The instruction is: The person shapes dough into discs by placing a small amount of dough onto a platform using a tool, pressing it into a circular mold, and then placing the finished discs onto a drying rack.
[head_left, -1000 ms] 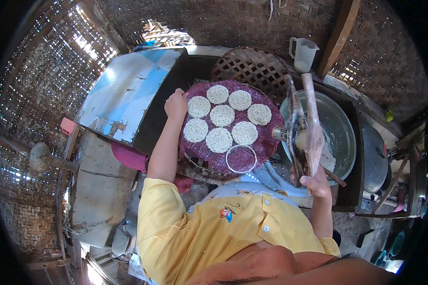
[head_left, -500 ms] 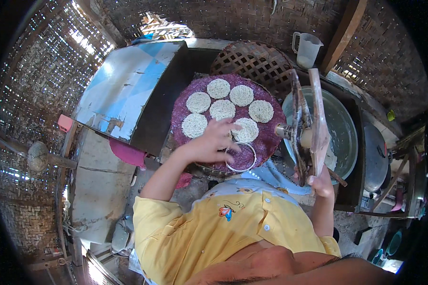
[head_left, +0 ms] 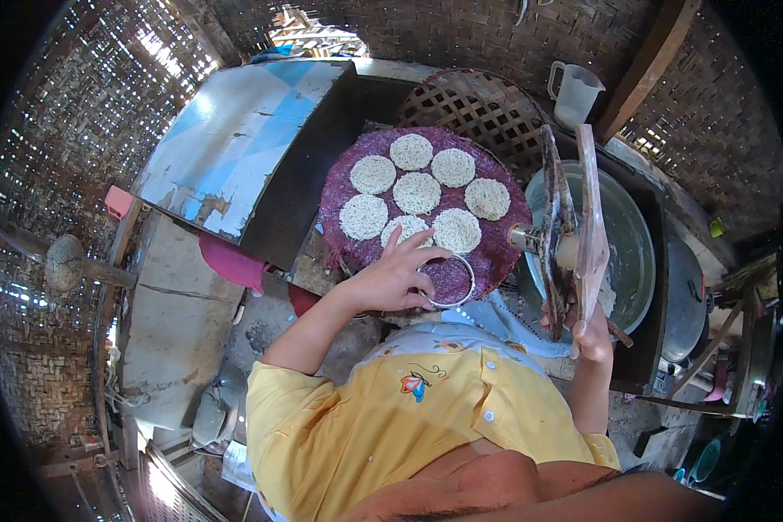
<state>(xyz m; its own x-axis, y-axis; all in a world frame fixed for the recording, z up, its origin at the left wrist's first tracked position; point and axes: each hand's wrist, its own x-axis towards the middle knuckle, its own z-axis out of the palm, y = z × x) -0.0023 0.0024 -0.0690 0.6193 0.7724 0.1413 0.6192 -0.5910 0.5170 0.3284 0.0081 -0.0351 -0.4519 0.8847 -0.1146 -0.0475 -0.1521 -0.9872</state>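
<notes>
My left hand [head_left: 391,280] reaches over a round tray covered with purple mesh cloth [head_left: 339,184]. Its fingers and thumb hold opposite sides of a thin white ring [head_left: 473,280] lying on the cloth. Several flat, pale discs of fine strands [head_left: 417,193] lie around the tray; the nearest disc [head_left: 406,231] is partly covered by my fingers. Beside the tray, my right hand [head_left: 592,335] is wrapped round the lower ends of a hinged wooden hand press [head_left: 591,226]. A short cylinder [head_left: 525,237] sticks out from the press toward the tray.
Behind the press stands a large greenish basin [head_left: 642,252] with pale paste inside. A woven basket [head_left: 474,109] leans behind the tray, and a clear plastic jug [head_left: 576,94] stands farther back. A blue-and-white panelled box [head_left: 235,148] is at left; a dark lidded pot [head_left: 683,300] is at right.
My left fingers have come together on the ring and the hand has drawn back slightly, uncovering more of the disc beneath. My right hand stays on the press, and the view has shifted a little.
</notes>
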